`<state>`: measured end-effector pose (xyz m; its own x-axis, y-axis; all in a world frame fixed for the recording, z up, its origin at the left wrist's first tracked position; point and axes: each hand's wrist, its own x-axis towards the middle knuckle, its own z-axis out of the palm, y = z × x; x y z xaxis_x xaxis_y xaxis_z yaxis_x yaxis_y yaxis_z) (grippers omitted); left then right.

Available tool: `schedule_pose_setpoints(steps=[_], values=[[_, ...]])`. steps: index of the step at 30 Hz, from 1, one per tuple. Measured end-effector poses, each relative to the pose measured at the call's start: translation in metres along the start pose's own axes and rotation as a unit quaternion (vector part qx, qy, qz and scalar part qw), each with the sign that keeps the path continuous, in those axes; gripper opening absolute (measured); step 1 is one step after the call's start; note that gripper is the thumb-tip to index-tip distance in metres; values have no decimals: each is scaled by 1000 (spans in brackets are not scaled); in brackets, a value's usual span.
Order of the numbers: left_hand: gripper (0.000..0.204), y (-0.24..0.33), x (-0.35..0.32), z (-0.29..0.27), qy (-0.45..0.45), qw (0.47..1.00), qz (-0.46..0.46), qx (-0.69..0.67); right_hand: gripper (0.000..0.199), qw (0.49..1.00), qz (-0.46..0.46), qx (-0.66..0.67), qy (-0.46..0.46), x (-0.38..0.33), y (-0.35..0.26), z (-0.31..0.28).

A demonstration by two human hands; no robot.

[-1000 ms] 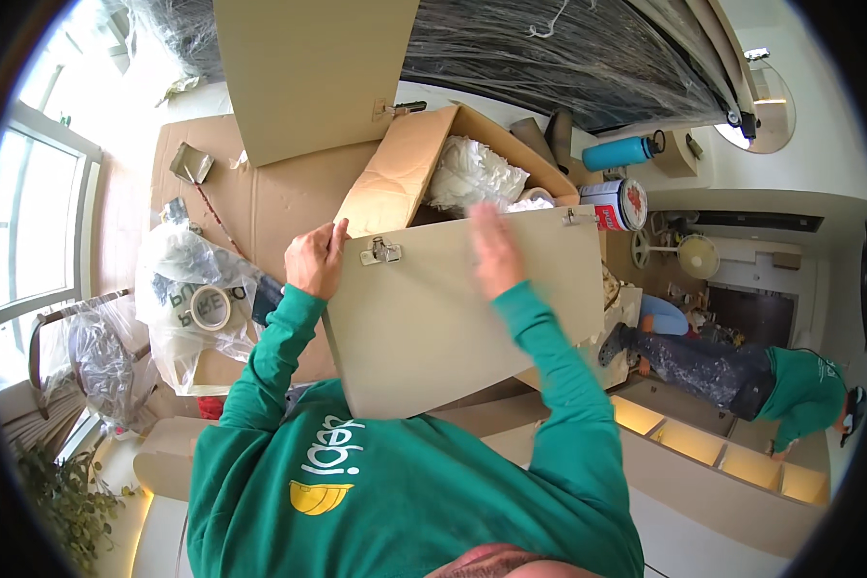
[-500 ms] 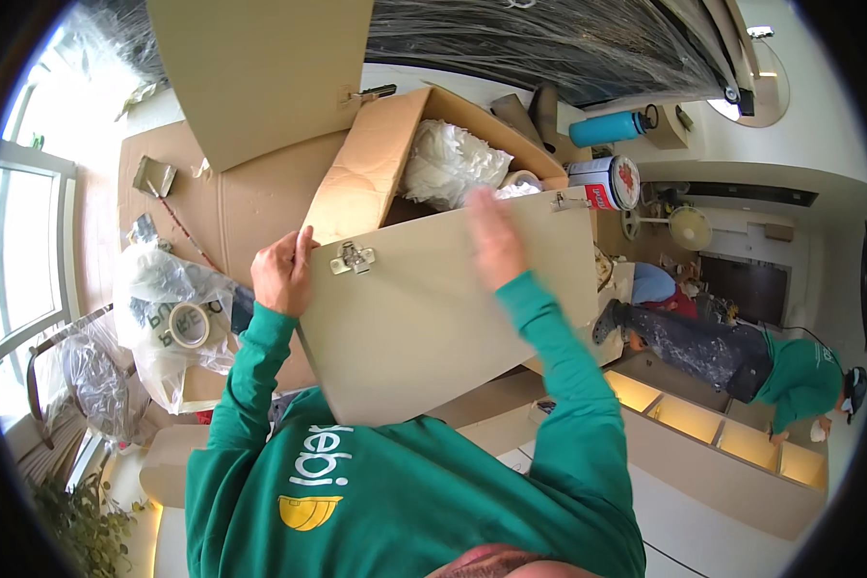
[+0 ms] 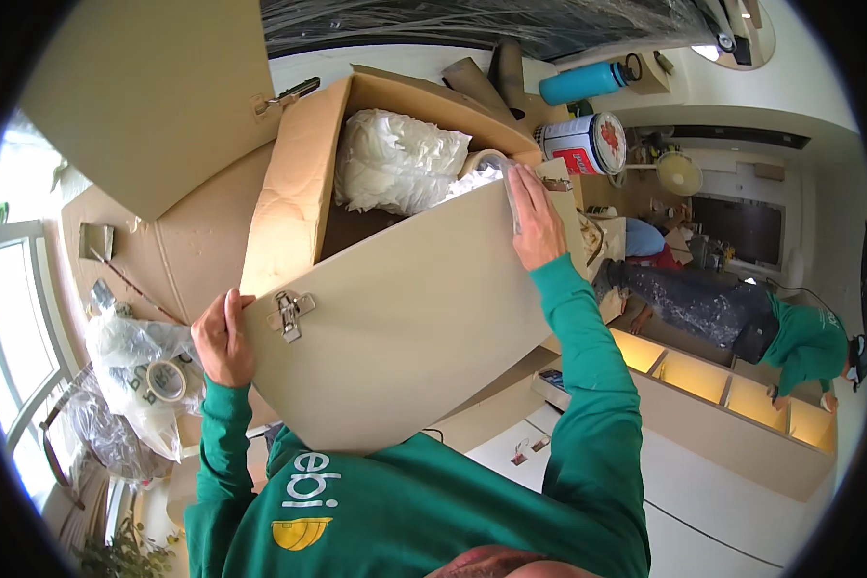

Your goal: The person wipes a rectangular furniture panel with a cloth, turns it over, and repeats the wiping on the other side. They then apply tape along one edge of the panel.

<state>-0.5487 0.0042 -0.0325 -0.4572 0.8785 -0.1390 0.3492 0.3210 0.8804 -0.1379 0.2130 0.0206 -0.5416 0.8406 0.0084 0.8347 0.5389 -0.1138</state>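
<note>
Two hands hold a beige cabinet panel (image 3: 414, 328) tilted against the person's chest. Left hand (image 3: 220, 337) is closed around the panel's left edge, just beside a metal hinge (image 3: 286, 314) screwed near that corner. Right hand (image 3: 535, 217) grips the upper right edge, fingers folded over the top, touching clear plastic wrap (image 3: 491, 166) there. Little free room shows around the panel: its lower edge meets the green sweatshirt, and its top edge overlaps an open cardboard box (image 3: 303, 193) holding crumpled white packing (image 3: 395, 159). Left of the hands lies a plastic bag (image 3: 135, 352) with a tape roll (image 3: 167, 380) on flattened cardboard (image 3: 193, 260). Beyond the box stand a paint can (image 3: 583, 144) and a blue bottle (image 3: 588, 82). Farther right, another person (image 3: 800, 337) bends over a low lit shelf unit (image 3: 732, 405).
</note>
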Motion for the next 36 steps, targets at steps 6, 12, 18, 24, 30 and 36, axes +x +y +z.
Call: schedule_pose_setpoints(steps=[6, 12, 18, 24, 30, 36], values=[[42, 2, 6, 3, -10, 1000, -9, 8, 88, 995, -1, -20, 93, -3, -1, -21], [43, 0, 9, 6, -16, 1000, -14, 17, 83, 999, 28, -27, -15, 5, -11, 0], [42, 4, 13, 6, -22, 999, -32, 23, 63, 996, -12, 83, -20, -2, -110, 26], [42, 4, 10, 4, -23, 999, -27, 37, 66, 995, -68, 72, -27, -6, -121, 28], [42, 7, 12, 4, -24, 999, -31, 37, 66, 993, -32, 107, -31, -3, -134, 29], [43, 7, 12, 4, -17, 999, -10, 35, 65, 991, -71, 109, -27, -3, -121, 28]])
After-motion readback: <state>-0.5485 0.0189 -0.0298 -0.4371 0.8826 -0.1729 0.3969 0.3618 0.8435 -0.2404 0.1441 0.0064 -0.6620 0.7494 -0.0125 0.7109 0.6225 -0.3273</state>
